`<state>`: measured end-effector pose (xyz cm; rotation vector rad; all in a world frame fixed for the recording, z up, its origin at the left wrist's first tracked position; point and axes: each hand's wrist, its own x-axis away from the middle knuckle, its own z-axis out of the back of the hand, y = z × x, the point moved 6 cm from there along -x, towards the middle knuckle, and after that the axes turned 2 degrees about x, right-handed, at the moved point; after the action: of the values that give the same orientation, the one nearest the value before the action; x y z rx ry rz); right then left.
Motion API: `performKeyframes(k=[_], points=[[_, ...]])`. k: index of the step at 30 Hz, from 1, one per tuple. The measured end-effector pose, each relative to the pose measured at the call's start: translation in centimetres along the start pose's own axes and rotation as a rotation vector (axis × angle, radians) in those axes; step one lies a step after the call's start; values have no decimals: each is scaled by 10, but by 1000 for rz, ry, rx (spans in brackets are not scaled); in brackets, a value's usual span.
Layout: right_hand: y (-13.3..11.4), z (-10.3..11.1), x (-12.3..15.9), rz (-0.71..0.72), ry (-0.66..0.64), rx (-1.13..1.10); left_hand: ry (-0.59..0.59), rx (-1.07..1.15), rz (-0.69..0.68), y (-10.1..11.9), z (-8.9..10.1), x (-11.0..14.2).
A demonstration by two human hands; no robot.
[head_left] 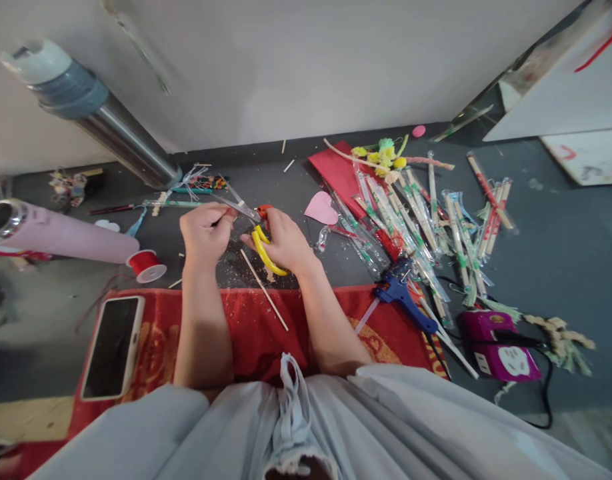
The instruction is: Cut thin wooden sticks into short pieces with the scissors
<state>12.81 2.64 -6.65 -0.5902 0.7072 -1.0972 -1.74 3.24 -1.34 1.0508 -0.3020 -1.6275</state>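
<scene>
My right hand [289, 243] is wrapped round a pair of scissors [272, 260] with yellow handles and an orange part near the pivot. The blades are apart and point left, past the fingertips of my left hand [206, 230]. That hand is closed in a pinch; what it holds, if anything, is too small to make out. Just below the hands a thin wooden stick [265, 290] lies partly on the grey table and partly on a red towel [266, 327]. Small pale scraps are scattered between my hands.
Left of my hands are a pink tumbler [76, 235], a red thread spool [146, 265] and a phone [112, 348]. To the right lie a pink paper heart [322, 208], several wrapped sticks [401, 220], a blue glue gun [406, 305] and a purple power block [501, 347]. A steel flask [131, 140] leans behind.
</scene>
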Motion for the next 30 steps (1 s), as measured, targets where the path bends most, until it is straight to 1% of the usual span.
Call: performKeyframes(k=[8,11,15,17,20,23,27,30], points=[[-1,0,1,30,-4,26,-124,49,72,1,-3,1],[1,0,-1,9,-29,0,-109,46,76,1,-4,0],[5,3,-3,-76,-69,2,-76,12,60,0,-6,0],[6,4,-2,-107,-72,11,-73,10,42,1,-6,0],[6,4,-2,-118,-64,5,-71,25,23,3,-5,0],[6,3,-2,-93,-54,10,-77,48,25,4,-4,-1],[4,3,-2,-10,-19,30,-85,91,58,1,-4,-1],[3,3,-1,28,-1,68,-103,178,104,-5,-7,0]])
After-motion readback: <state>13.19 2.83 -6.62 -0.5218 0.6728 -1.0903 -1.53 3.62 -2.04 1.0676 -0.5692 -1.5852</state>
